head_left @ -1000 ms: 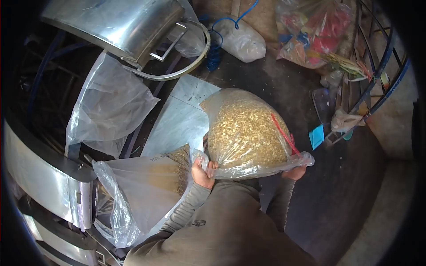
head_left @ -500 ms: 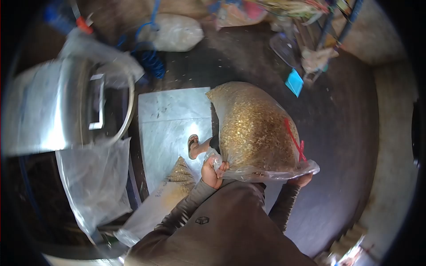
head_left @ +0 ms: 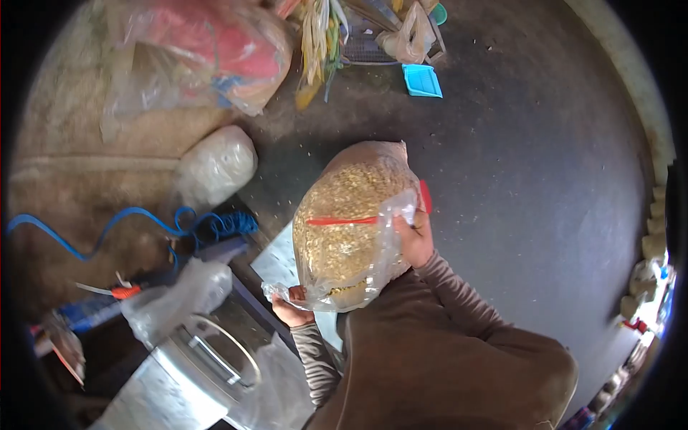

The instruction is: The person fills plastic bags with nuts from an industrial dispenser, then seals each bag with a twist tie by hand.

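Bag (head_left: pixel 344 215), clear plastic and bulging with pale golden flakes, is hanging or standing directly in front of the person's brown top (head_left: pixel 444 358), between the two hands; whether its bottom is touching the floor, I cannot tell. Red strip (head_left: pixel 340 221) is running across the upper face of the flakes, roughly crosswise, and more red is showing at the bag's far right edge, beside the right hand. Left hand (head_left: pixel 292 309) is closing on the gathered plastic at the bag's near left corner, fingers clamping a crumpled fold. Right hand (head_left: pixel 416 240) is gripping the loose plastic at the right side, thumb and fingers pressing on the film. Slack clear rim is stretching between the hands in a curve. Pale slab (head_left: pixel 276 256) is showing to the left of the bag and partly under it in view, with dark floor (head_left: pixel 516 179) spreading to the right. Farther out, white sack (head_left: pixel 218 165) is lying to the upper left, blue hose (head_left: pixel 233 223) is coiling near it, and large bag (head_left: pixel 215 50) with red and blue contents is sitting beyond. Dry husks (head_left: pixel 319 43) are lying beside that one; blue scoop (head_left: pixel 421 81) is resting on the floor near beige bag (head_left: pixel 410 37). Metal drum (head_left: pixel 168 383) with a handle is standing at lower left, loose plastic (head_left: pixel 179 297) bunching beside it.
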Demonstrator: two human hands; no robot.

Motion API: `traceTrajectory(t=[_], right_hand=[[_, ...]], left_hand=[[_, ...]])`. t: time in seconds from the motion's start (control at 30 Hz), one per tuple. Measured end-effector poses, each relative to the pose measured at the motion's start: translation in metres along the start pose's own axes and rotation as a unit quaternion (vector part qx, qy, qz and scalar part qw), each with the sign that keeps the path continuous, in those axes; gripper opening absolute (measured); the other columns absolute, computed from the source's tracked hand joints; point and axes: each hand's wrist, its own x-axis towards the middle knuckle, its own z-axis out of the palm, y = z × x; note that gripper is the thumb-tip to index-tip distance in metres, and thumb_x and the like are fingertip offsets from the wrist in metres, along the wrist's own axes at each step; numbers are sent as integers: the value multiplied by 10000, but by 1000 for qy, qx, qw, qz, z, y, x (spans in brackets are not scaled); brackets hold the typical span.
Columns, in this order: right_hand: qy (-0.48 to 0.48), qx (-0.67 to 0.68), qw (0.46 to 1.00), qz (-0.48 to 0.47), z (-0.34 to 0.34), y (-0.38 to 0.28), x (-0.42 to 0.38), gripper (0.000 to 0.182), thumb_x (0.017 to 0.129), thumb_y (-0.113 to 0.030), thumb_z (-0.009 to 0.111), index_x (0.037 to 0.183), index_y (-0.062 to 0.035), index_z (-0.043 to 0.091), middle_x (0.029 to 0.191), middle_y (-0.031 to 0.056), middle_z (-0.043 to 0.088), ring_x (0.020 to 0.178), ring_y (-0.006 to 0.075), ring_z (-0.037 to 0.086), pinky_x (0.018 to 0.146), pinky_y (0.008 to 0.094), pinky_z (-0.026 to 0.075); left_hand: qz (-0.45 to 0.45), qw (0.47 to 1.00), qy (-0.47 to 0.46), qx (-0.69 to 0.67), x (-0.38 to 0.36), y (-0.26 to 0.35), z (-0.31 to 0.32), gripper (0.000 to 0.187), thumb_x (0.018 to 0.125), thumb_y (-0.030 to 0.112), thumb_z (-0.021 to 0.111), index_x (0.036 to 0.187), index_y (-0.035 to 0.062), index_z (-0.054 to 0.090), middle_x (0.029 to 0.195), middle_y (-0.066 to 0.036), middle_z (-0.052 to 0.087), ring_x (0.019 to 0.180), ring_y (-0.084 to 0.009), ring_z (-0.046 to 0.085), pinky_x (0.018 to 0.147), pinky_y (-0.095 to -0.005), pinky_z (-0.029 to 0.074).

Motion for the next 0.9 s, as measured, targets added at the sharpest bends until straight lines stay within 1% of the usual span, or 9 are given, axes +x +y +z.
traceTrajectory(t=[0.13, 0.23, 0.27, 0.3, 0.5, 0.67, 0.77, 0.83, 0.9], right_hand=[[31, 93, 995, -4, 38, 1, 90, 181, 1030, -225, 649, 1056, -47, 665, 874, -29, 633, 817, 62, 559, 728, 278, 478], [213, 56, 976, -4, 17, -24, 183, 425, 1075, -403, 536, 1056, -4, 681, 880, 21, 658, 837, 127, 619, 774, 326, 531], [94, 59, 988, -106, -14, -18, 219, 533, 1080, -483, 470, 1050, 9, 674, 899, 55, 678, 843, 187, 659, 778, 372, 549], [66, 280, 956, -52, -33, -14, 257, 519, 1084, -477, 458, 1046, -10, 680, 939, 75, 700, 858, 206, 682, 804, 384, 554], [108, 339, 934, -36, -100, -36, 337, 334, 1023, -352, 533, 1068, -52, 672, 944, 46, 675, 861, 200, 667, 841, 382, 563], [20, 331, 943, 35, -112, -33, 317, 295, 1016, -310, 554, 1142, -62, 651, 1024, 33, 670, 945, 182, 655, 862, 367, 545], [-84, 315, 942, 78, -110, -31, 310, 285, 1002, -254, 584, 1210, -64, 632, 1111, 28, 664, 1030, 178, 645, 907, 368, 533], [-113, 200, 970, 83, -104, -19, 290, 284, 965, -140, 616, 1235, -54, 623, 1135, 26, 661, 1070, 164, 628, 958, 347, 501], [-230, 124, 962, 81, -113, -27, 278, 335, 971, -123, 638, 1293, -46, 591, 1146, 22, 655, 1063, 142, 612, 952, 337, 494]], left_hand=[[21, 985, 92, 142, 60, 30, 83, 379, 1003, 420, 421, 826, 103, 530, 632, -70, 524, 588, -216, 526, 593, -402, 472], [-19, 976, -48, 209, 85, 5, 177, 308, 1008, 345, 496, 851, 87, 559, 757, -34, 581, 682, -184, 565, 635, -356, 487], [35, 948, -113, 296, 70, 4, 225, 280, 1010, 315, 520, 869, 80, 575, 807, -23, 594, 716, -175, 576, 649, -341, 491], [55, 968, 22, 244, 45, 1, 265, 210, 1004, 255, 546, 902, 78, 598, 856, 1, 586, 740, -157, 577, 677, -310, 492], [58, 976, -138, 157, 27, -3, 310, 168, 934, 120, 577, 1053, 20, 512, 872, -89, 598, 720, -182, 563, 670, -336, 469], [389, 809, -177, 403, -45, 19, 422, 604, 711, 55, 579, 1312, -7, 577, 1306, -129, 570, 1252, -242, 512, 1045, -388, 435], [213, 825, -262, 453, -33, 3, 479, 323, 946, 163, 588, 1206, -10, 672, 1062, -111, 673, 994, -210, 639, 924, -329, 484], [-40, 885, -252, 390, 8, -48, 503, 380, 1051, 333, 570, 1173, -9, 681, 924, -82, 689, 908, -176, 650, 832, -320, 503], [-87, 842, -317, 428, 37, -81, 517, 403, 1077, 360, 527, 1096, -10, 685, 936, -99, 705, 884, -181, 659, 814, -333, 513]])
